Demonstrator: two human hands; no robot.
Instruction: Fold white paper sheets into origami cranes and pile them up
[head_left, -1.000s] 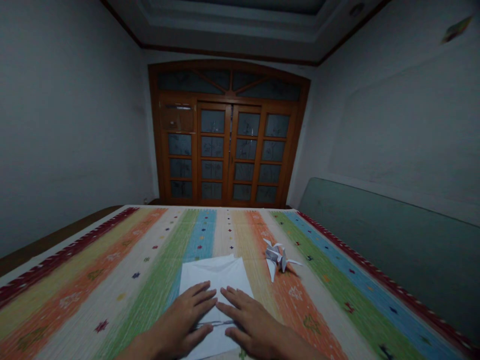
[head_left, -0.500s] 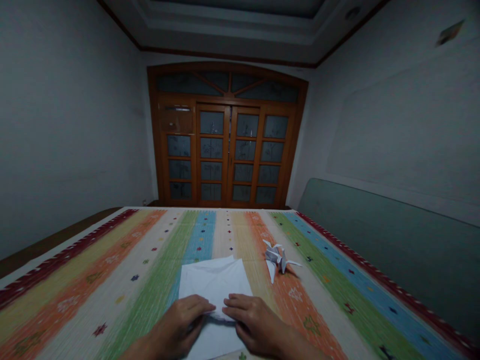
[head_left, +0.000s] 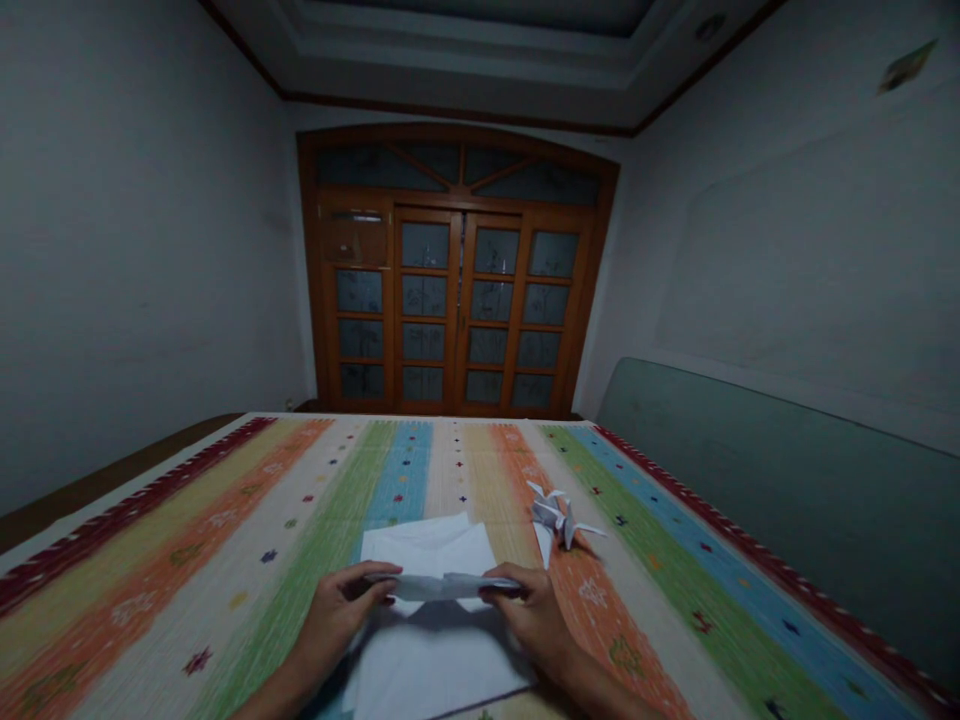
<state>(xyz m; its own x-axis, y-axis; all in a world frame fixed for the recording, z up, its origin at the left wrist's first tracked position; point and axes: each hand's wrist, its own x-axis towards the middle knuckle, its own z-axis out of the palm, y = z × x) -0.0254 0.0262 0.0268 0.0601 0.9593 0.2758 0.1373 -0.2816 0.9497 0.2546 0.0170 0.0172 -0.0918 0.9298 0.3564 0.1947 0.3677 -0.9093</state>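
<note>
A folded piece of white paper (head_left: pixel 442 587) is held up edge-on between my two hands, just above the table. My left hand (head_left: pixel 341 610) pinches its left end between thumb and fingers. Its right end is gripped the same way by my right hand (head_left: pixel 532 610). Beneath lie white paper sheets (head_left: pixel 435 665), one reaching toward me and others spreading out beyond my hands. To the right of the sheets sit folded paper cranes (head_left: pixel 553 518), grey and white, close together.
A striped, multicoloured tablecloth (head_left: pixel 300 500) covers the table. Along the right side stands a pale green padded backrest (head_left: pixel 750 450). Wooden doors with glass panes (head_left: pixel 461 300) fill the far wall.
Both hands have lifted and moved apart. The folded paper, earlier pressed down flat under my fingers, is now raised and turned edge-on between them. The paper cranes have stayed put.
</note>
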